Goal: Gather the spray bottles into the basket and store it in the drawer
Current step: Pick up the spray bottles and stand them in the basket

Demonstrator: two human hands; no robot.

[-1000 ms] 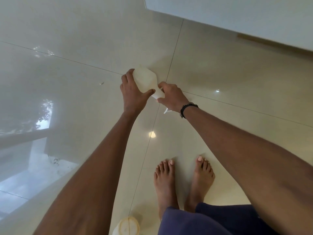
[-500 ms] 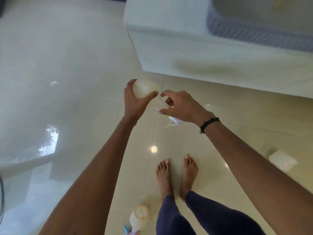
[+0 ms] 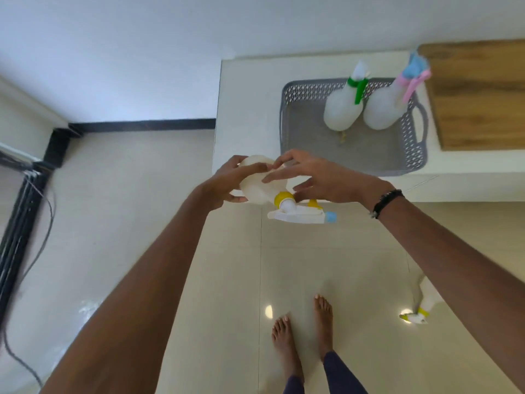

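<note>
I hold a white spray bottle with a yellow collar and blue nozzle tip in front of the white counter's near edge, its head pointing down and right. My left hand grips the bottle's body. My right hand rests on it with fingers spread. A grey perforated basket sits on the white counter just beyond my hands. Inside it lie two white bottles, one with a green trigger, one with a pink and blue trigger. Another white bottle with a yellow collar lies on the floor, right of my feet.
A wooden board lies on the counter right of the basket. Cables hang beside a dark frame at the left. The glossy tiled floor spreads below, with my bare feet near the bottom.
My view has swung up from the floor to the counter and basket. Both hands have lifted the bottle toward the counter's edge, and my right hand has shifted from the nozzle end onto the body.
</note>
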